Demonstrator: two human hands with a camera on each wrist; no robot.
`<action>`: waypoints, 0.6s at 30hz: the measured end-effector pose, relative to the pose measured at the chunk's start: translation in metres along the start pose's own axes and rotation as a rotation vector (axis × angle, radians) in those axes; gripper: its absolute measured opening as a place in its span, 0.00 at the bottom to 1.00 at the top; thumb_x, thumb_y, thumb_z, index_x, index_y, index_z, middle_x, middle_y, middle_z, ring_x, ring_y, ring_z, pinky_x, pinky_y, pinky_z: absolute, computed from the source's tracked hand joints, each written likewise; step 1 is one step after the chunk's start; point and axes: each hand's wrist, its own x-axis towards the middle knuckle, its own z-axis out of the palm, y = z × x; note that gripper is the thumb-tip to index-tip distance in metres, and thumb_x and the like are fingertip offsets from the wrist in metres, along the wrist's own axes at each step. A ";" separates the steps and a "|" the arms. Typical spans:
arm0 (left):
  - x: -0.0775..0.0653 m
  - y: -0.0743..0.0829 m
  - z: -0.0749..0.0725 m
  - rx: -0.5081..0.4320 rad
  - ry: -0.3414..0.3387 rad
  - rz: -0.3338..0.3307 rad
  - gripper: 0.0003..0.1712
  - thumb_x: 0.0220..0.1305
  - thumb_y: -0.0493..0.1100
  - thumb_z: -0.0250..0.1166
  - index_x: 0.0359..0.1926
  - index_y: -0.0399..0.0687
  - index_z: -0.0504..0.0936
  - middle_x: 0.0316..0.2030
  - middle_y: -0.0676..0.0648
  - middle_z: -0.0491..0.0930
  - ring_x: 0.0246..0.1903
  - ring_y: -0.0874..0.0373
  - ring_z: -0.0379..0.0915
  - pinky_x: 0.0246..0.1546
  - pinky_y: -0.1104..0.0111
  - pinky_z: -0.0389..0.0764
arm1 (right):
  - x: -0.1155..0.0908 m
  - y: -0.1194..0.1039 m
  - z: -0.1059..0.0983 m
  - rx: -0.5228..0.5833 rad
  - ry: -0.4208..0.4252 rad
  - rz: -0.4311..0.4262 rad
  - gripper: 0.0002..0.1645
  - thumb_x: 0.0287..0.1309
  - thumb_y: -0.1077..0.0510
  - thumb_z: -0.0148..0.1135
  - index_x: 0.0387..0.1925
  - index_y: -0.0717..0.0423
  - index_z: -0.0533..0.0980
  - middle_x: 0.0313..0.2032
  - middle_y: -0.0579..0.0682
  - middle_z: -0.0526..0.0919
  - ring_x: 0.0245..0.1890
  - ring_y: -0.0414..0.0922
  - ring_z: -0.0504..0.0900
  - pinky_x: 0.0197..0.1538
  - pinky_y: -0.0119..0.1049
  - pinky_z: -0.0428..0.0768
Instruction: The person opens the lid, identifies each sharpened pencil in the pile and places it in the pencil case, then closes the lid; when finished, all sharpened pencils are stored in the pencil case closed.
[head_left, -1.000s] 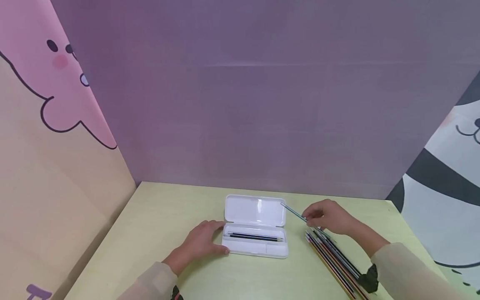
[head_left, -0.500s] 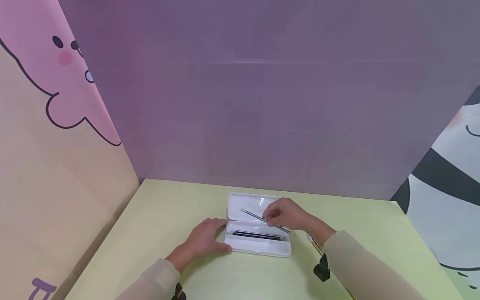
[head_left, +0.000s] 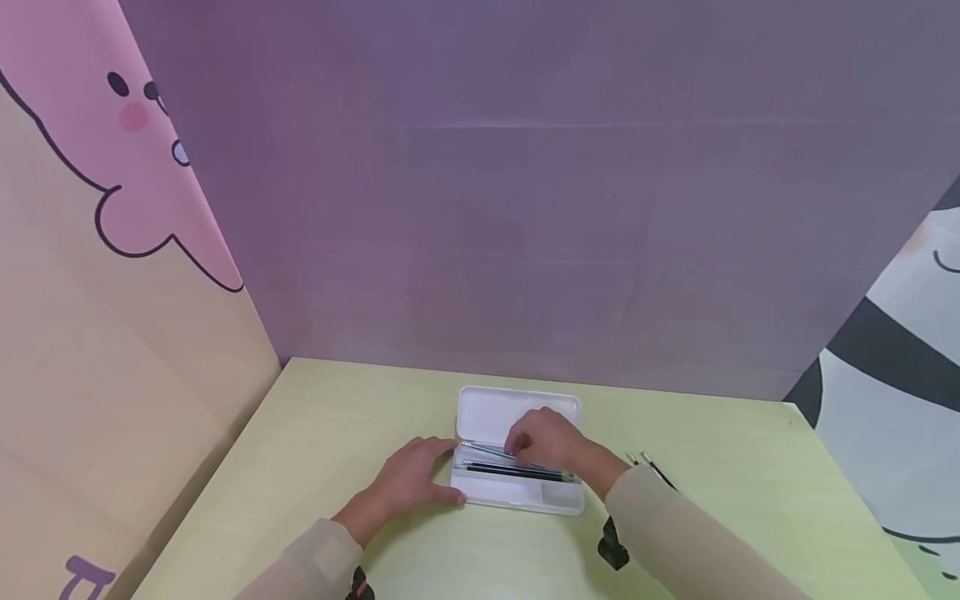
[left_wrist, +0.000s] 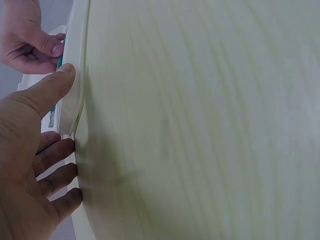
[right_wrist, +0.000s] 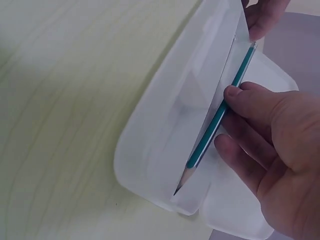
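Observation:
A white pencil case lies with its lid folded back. My left hand holds its left end, thumb on the near rim and fingers at the side; the left wrist view shows the thumb over the edge. Between thumb and fingertips, my right hand pinches a green pencil with a sharpened tip and an eraser end. That pencil lies lengthwise over the tray, near the hinge. In front of it, dark pencils rest in the case, partly behind the right hand in the head view.
More pencils lie on the light wooden table to the right, mostly covered by the right sleeve. A purple panel stands behind the table, with cartoon-printed walls at both sides.
The right hand has carried the green pencil leftward from the loose pencils and lowered it to the case, turning it more level along the tray. The left hand stays at the case's left end.

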 end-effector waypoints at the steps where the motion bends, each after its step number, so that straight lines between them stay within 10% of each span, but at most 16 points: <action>1: 0.000 0.000 0.000 0.000 0.000 0.000 0.51 0.41 0.69 0.74 0.65 0.55 0.72 0.59 0.54 0.76 0.58 0.53 0.70 0.60 0.57 0.72 | 0.000 -0.001 0.000 -0.017 0.003 0.011 0.09 0.48 0.61 0.73 0.29 0.41 0.85 0.28 0.36 0.85 0.31 0.35 0.79 0.42 0.36 0.79; 18: -0.001 0.003 -0.001 -0.014 -0.023 -0.031 0.51 0.41 0.70 0.73 0.65 0.56 0.72 0.60 0.54 0.76 0.59 0.53 0.69 0.61 0.56 0.72 | -0.004 -0.008 0.004 -0.004 -0.005 0.044 0.09 0.48 0.62 0.73 0.30 0.43 0.86 0.29 0.37 0.86 0.31 0.34 0.79 0.43 0.37 0.80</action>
